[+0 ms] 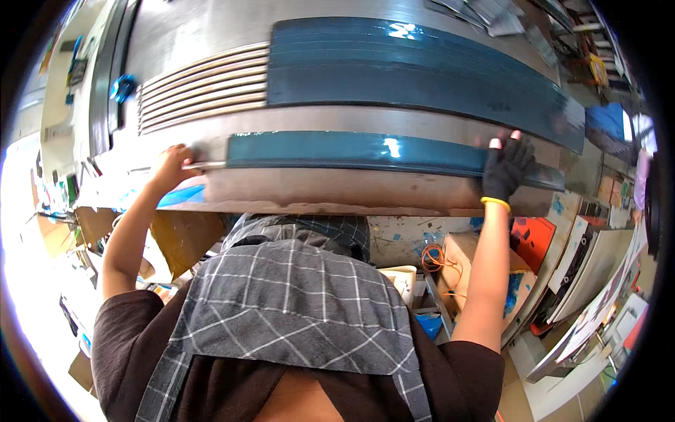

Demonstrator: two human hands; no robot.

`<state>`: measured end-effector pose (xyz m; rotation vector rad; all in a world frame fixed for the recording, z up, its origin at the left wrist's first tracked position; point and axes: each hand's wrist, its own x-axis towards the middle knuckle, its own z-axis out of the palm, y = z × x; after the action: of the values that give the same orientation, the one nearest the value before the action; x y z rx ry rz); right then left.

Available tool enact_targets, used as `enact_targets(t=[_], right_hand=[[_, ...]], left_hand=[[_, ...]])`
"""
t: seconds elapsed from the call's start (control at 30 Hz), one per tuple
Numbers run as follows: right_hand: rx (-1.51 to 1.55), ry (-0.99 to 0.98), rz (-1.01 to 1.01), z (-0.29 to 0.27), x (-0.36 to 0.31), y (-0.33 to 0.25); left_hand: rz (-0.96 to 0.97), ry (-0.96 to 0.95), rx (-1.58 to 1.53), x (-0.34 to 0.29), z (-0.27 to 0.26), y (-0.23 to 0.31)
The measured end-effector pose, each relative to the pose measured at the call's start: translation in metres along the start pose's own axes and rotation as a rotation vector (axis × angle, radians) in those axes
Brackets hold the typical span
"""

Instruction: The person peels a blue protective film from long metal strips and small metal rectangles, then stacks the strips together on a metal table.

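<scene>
A long, narrow metal strip with a glossy blue covering (316, 151) lies lengthwise across the metal-topped table in front of me. Its bare grey end (211, 165) sticks out at the left. My left hand (171, 169), bare, has its fingers closed around that end. Over the strip's right part, my right hand (508, 167) lies flat with fingers stretched out, in a black glove that leaves some fingertips bare. Beyond the strip, a wide blue sheet (394, 70) covers several parallel metal strips (204, 88), whose bare ends show at its left.
A blue roll of tape (123, 88) sits at the table's far left. Loose flat pieces (485, 14) lie at the far right. Below the table's near edge stand a cardboard box (467, 264) and an orange cord (434, 259). Boards (580, 271) lean at the right.
</scene>
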<state>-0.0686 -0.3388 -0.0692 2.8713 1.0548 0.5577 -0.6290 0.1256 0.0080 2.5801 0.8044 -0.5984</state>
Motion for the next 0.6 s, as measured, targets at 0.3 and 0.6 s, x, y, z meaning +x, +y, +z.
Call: enact_targets(t=[0.3, 0.6], right_hand=[[0.567, -0.061, -0.487, -0.120, -0.057, -0.393], [1.042, -0.257, -0.683, -0.177, -0.096, -0.586]], left_hand=[[0.191, 0.400, -0.195, -0.019, 0.033, -0.028], [0.240, 0.697, -0.024, -0.010, 0.080, -0.058]])
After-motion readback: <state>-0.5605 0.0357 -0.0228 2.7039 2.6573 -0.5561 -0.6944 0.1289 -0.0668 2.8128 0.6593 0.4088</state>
